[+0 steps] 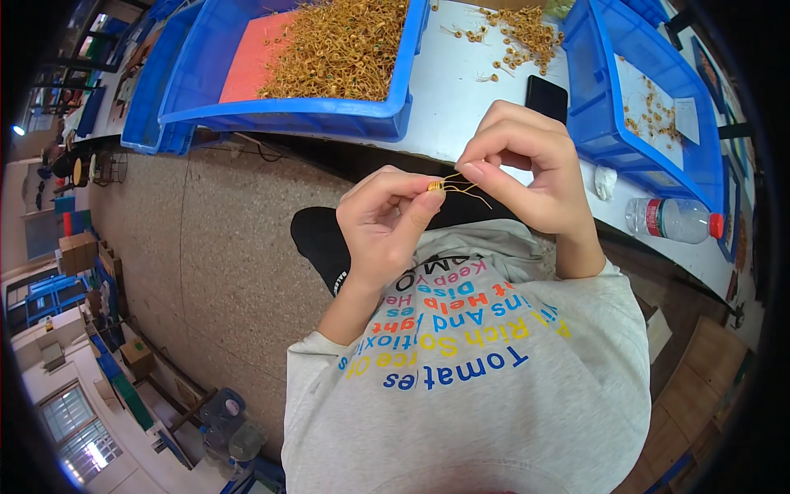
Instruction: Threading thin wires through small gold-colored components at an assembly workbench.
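Observation:
My left hand (383,222) pinches a small yellow wound coil (435,187) between thumb and forefinger, held above my lap. Thin copper wire leads (469,189) stick out of the coil to the right. My right hand (527,169) grips those leads with its fingertips, close beside the left hand. Behind both hands, a large blue bin (288,115) holds a heap of the same golden wired coils (337,49) on an orange sheet.
A white table (461,90) carries a loose pile of coils (522,37), a black phone (546,99) and a second blue bin (658,132) with a few coils. A clear water bottle with a red cap (671,221) lies at the right. Speckled floor is at the left.

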`<state>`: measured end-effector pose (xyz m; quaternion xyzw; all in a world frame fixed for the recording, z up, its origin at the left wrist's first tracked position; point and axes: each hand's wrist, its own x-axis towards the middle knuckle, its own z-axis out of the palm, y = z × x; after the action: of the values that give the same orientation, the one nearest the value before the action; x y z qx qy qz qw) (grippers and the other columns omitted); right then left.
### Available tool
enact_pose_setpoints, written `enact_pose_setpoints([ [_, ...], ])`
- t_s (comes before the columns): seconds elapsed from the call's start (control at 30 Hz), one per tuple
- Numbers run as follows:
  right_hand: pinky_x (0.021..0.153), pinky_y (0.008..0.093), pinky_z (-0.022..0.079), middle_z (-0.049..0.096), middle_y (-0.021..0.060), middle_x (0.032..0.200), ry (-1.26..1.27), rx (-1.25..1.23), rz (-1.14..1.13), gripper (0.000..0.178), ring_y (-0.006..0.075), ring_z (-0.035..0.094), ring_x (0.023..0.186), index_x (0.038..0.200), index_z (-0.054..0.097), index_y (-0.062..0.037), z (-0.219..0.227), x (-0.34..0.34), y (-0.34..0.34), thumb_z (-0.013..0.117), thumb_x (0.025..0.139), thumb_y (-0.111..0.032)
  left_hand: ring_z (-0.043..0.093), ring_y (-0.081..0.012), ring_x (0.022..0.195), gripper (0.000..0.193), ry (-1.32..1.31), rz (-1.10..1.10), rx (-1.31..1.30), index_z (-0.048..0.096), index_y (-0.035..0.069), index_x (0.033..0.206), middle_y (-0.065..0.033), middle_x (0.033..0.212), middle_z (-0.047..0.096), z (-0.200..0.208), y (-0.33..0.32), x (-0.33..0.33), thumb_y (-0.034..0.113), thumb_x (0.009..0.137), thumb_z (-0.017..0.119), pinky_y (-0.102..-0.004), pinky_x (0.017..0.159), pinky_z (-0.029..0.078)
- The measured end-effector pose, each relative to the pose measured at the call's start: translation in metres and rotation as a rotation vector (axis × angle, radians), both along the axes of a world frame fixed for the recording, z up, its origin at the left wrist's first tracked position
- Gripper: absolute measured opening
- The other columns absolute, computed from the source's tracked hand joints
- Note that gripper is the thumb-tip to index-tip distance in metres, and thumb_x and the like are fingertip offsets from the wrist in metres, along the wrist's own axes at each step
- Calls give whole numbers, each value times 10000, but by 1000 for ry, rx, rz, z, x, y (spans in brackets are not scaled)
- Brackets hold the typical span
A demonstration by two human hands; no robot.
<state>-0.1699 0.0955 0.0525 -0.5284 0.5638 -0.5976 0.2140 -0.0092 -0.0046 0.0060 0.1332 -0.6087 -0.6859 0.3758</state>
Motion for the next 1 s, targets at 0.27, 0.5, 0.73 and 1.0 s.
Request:
enact_pose_setpoints([
  [0.27,551,211,376,598,43,772,135,-121,-111,118,108,476,608,829,721,-15,8,8,9,724,721,33,439,-74,576,162,-20,63,-175,702,-17,903,-61,760,636,3,-1,2,-95,761,713,-183,508,329],
  [0.5,540,209,368,577,31,750,245,-182,-96,178,105,469,624,853,751,-32,4,9,12,752,681,12,433,-70,568,155,4,57,-215,704,-16,898,-58,752,633,4,1,0,-92,763,712,-182,502,323],
  [0.73,537,209,371,597,32,739,187,-118,-42,132,105,477,621,798,737,-34,2,9,10,764,676,6,435,-71,565,140,-20,61,-234,700,-17,890,-55,744,630,9,5,4,-90,771,707,-181,502,325],
  [1.0,542,205,366,600,35,739,122,-131,-55,95,105,470,615,753,714,-35,4,18,18,746,680,16,483,-81,582,127,19,28,-104,682,-24,891,-66,761,630,9,10,5,-87,782,701,-175,516,356],
])
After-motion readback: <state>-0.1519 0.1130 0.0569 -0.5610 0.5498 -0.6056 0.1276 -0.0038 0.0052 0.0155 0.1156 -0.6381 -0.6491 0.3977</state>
